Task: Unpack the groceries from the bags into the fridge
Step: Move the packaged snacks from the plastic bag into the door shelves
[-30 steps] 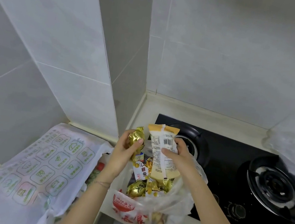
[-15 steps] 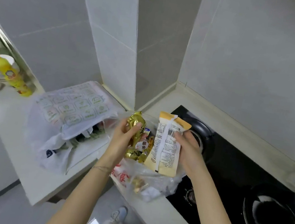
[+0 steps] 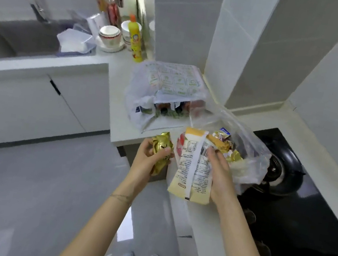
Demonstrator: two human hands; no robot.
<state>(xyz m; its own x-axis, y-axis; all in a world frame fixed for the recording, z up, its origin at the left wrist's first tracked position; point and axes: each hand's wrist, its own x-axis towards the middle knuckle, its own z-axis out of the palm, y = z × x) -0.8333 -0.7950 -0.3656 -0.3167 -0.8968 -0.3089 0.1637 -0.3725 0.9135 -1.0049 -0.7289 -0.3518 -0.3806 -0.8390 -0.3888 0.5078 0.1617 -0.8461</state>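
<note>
Counter edge [image 3: 114,139] beside open floor [image 3: 44,174]: left hand [image 3: 146,162] grips gold packet [image 3: 161,149], right hand [image 3: 220,176] pouch [image 3: 189,176].

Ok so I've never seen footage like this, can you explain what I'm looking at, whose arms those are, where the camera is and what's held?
There is no machine here: these are a person's two bare arms, filmed by one wide-angle camera worn on their head, looking forward and down. The left hand grips a crinkled gold foil packet. The right hand holds a pale yellow and white snack packet. Behind them, a clear plastic bag of more wrapped snacks sits on the white counter beside a black gas hob. Further back lies a white printed bag with groceries inside. No fridge is in view.
</note>
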